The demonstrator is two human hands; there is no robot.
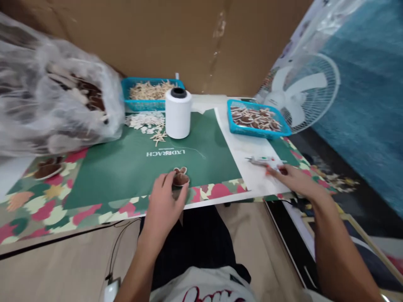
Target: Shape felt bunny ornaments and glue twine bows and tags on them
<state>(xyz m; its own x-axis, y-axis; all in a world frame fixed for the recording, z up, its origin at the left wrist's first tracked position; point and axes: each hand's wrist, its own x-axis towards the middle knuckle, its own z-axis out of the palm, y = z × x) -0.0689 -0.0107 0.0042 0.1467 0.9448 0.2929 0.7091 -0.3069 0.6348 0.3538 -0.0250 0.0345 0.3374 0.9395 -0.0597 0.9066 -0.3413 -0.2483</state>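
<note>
A small brown cut-out with a pale edge and two rounded lobes on top (pixel 180 178) sits at the front of the green sheet. My left hand (pixel 165 197) pinches its left side between thumb and fingers. On the white paper to the right lies a whitish glue gun (pixel 262 161), its thin nozzle pointing left and an orange part near its handle. My right hand (pixel 291 179) has its fingers closed on the handle end; blur hides the exact grip. A white cylindrical spool (pixel 178 115) with a dark top stands beyond my left hand.
A blue basket (pixel 126 94) of pale strips stands at the back; another blue basket (pixel 261 133) holds brown pieces. White bits (pixel 146 121) lie near the spool. A plastic bag (pixel 47 96) fills the left. A white fan (pixel 302 92) stands right. A cable (pixel 63 238) hangs along the front.
</note>
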